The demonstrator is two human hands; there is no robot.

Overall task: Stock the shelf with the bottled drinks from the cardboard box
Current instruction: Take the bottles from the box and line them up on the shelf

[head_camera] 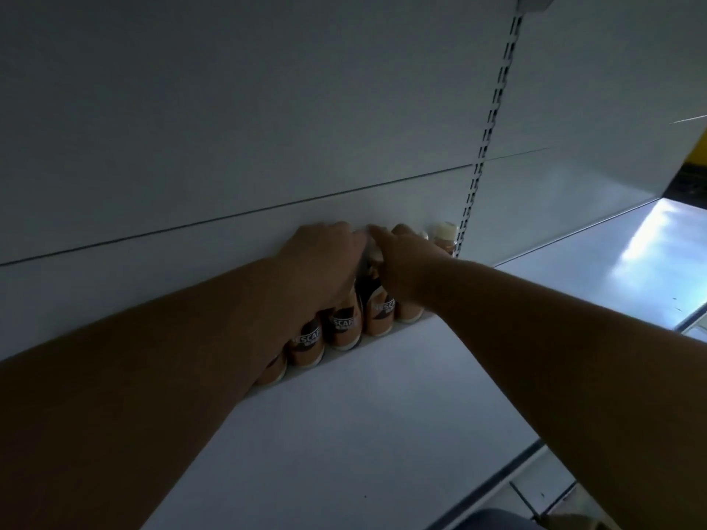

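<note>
The white shelf (344, 415) fills the lower half of the view, bare across its front, with the back panel (267, 128) rising behind it and a slotted upright (486, 147) running up at one o'clock. Both forearms reach in from seven and four o'clock toward the centre. There the bottled drinks (342, 330) stand in a single row tight against the back panel, running from about eight o'clock up to a cream-capped end bottle (443, 239) beside the upright.

The left hand (325, 258) curls down over the tops of the row; the right hand (401, 262) closes beside it, fingers bent over the neighbouring necks. Whether either hand truly clamps a bottle or only presses on caps, I cannot tell. The cardboard box is not in view.

To do this step well, judging from the layout: press the bottles upright and back until they touch the panel, close gaps sideways, and turn labels forward before releasing.
</note>
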